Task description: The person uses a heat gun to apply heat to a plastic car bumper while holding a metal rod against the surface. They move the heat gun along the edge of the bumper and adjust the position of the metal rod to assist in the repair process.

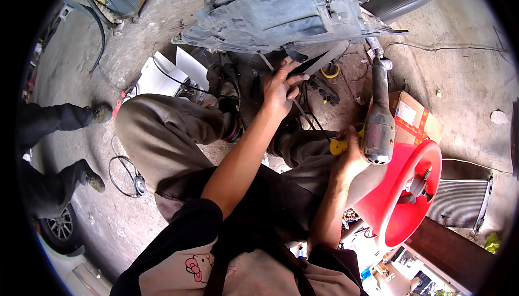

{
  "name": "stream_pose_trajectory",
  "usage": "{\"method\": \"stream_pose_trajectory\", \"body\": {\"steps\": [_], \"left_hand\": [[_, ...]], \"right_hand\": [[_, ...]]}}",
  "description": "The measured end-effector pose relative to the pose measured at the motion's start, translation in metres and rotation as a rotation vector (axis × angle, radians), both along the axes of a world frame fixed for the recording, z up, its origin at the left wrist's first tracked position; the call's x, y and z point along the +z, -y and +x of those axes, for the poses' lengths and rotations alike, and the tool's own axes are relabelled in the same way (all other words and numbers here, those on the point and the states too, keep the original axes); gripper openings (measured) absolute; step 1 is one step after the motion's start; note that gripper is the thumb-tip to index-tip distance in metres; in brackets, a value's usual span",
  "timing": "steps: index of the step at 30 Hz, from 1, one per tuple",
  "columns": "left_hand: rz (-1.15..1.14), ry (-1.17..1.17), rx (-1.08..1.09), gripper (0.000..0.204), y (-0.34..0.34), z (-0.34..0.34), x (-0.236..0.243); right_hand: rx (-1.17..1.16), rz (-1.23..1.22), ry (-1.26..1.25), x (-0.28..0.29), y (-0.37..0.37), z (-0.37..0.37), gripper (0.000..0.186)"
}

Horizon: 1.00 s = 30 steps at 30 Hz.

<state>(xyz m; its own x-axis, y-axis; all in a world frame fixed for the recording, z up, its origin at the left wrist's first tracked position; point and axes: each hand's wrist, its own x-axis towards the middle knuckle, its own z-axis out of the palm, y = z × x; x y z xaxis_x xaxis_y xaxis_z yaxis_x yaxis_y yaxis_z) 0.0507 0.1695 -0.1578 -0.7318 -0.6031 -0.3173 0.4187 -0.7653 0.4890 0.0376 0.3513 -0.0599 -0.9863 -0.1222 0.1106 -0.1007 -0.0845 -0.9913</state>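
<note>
My left hand [278,86] is in front of a large, dusty grey moulded car part [270,18]. Its thumb and fingers close around a thin, pale rod [297,105] that runs slantwise past the palm, and a couple of fingers point right. My right hand [350,153] grips the yellow handle [338,146] of a long grey gun-shaped power tool [378,126]. The tool's narrow metal end reaches forward to the right end of the car part. Whether the tip touches it, I cannot tell.
A red plastic bucket [386,209] and a cardboard box [413,116] stand at my right, with a radiator [459,201] beyond. Yellow tape [330,70] lies ahead. An open white box [162,77] and cables are at the left, near another person's legs [59,126].
</note>
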Motion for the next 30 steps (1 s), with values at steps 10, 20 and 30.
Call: {"method": "stream_pose_trajectory", "body": {"steps": [10,20,30], "left_hand": [[0.026,0.006,0.043,0.038,0.0047,-0.0044,0.0019],[0.027,0.011,0.05,0.035,0.0046,-0.0054,0.0008],[0.011,0.028,0.058,0.036,0.0024,-0.0046,0.0045]], "right_hand": [[0.021,-0.078,0.005,-0.0015,-0.0001,-0.0019,0.018],[0.01,-0.017,-0.022,-0.0054,-0.0014,-0.0022,0.017],[0.0,-0.033,0.003,-0.0076,-0.0031,-0.0022,0.021]]}}
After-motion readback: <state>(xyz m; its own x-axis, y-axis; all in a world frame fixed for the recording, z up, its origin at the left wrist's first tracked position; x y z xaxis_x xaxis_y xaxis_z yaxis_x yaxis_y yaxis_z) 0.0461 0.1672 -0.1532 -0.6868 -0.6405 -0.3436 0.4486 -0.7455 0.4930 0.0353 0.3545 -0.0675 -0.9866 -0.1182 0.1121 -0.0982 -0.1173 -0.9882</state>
